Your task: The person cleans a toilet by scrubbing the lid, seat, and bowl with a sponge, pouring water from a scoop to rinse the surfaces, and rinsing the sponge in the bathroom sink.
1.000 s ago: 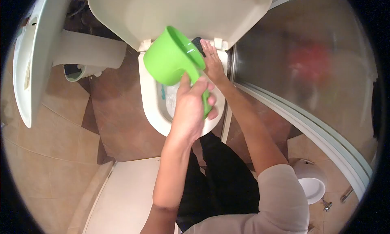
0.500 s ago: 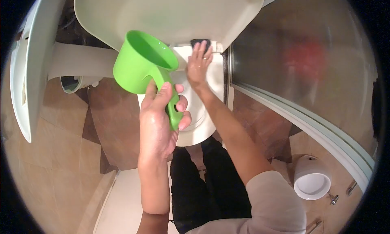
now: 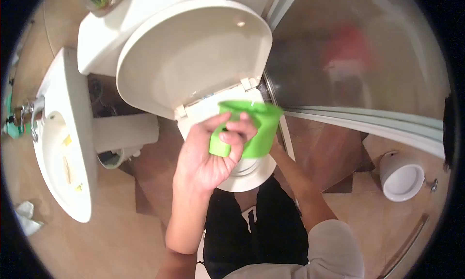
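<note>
Along the left side, a white washbasin [image 3: 81,153] with a metal faucet [image 3: 34,115] has yellow and pale bits lying in its bowl. Next comes a rounded white pedestal [image 3: 127,132], then the raised toilet lid [image 3: 193,56], leaning back from the toilet seat [image 3: 252,183]. The left hand [image 3: 206,158] is closed around the handle of a green dipper [image 3: 262,133], held over the seat with its mouth upward. Behind the dipper, the right forearm [image 3: 296,179] reaches toward the toilet; the right hand is hidden, so its state cannot be told. Farther right stands a glass panel [image 3: 387,80] with a blurred red shape [image 3: 349,45] showing through, and below it a small white fixture [image 3: 402,181].
</note>
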`<state>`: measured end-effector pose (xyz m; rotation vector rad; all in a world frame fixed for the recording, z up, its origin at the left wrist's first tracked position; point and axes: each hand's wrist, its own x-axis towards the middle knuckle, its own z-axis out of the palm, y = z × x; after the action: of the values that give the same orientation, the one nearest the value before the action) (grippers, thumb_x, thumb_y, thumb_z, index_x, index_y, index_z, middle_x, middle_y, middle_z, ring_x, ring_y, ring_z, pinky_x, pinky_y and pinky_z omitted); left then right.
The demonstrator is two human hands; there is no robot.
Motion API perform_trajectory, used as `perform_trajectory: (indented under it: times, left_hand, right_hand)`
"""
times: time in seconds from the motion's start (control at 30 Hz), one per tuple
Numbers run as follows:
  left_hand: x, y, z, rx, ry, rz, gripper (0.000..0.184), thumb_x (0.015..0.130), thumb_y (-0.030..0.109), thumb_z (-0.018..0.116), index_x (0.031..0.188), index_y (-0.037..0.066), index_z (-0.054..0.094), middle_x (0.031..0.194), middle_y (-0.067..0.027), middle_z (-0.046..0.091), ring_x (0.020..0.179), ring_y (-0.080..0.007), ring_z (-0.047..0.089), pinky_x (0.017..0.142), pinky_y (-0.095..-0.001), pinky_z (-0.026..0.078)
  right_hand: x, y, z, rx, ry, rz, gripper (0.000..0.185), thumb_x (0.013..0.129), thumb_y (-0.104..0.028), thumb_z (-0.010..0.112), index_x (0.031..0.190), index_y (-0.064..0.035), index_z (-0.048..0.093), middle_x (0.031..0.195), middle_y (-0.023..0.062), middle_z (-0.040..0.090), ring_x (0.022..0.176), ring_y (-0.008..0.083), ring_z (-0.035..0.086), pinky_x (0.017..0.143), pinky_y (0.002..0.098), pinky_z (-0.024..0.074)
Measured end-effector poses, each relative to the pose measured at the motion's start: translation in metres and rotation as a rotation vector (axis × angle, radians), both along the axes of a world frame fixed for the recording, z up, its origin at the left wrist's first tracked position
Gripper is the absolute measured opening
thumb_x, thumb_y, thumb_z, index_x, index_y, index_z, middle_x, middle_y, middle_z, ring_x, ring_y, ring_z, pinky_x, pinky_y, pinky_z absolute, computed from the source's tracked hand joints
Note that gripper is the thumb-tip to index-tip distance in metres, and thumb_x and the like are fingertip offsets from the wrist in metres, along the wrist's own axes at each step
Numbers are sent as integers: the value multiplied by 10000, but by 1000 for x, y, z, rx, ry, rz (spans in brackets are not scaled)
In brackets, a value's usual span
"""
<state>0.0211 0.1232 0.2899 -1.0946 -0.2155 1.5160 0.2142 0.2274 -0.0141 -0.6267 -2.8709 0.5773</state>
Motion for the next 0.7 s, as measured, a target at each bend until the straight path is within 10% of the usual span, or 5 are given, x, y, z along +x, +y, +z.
perform_trajectory:
  times: [0.13, 0.3, 0.7]
  left_hand:
    - [-40, 3, 50, 218, 81, 48, 273, 946, 162, 316, 1059, -82, 269, 988, -169, 345, 761, -213, 468, 514, -318, 612]
    - [-46, -18, 64, 228, 79, -36, 247, 949, 175, 310, 1031, -58, 312, 939, -136, 394, 759, -176, 481, 632, -343, 589]
    - [-14, -105, -38, -2, 376, -295, 269, 948, 189, 350, 1035, -64, 376, 797, -77, 406, 649, -132, 471, 623, -308, 564]
  right_hand:
    - [0, -41, -17, -235, -377, -276, 572, 813, -38, 537, 1354, -44, 352, 1451, 115, 254, 1298, 393, 258, 1053, 501, 249]
    - [4, -70, -4, -159, -89, -453, 485, 785, -2, 553, 1258, 0, 444, 1357, 202, 368, 1217, 450, 346, 1000, 490, 315]
    - [103, -127, -3, -358, 158, -764, 450, 858, -37, 518, 1297, -14, 423, 1381, 160, 382, 1261, 350, 351, 1040, 419, 298]
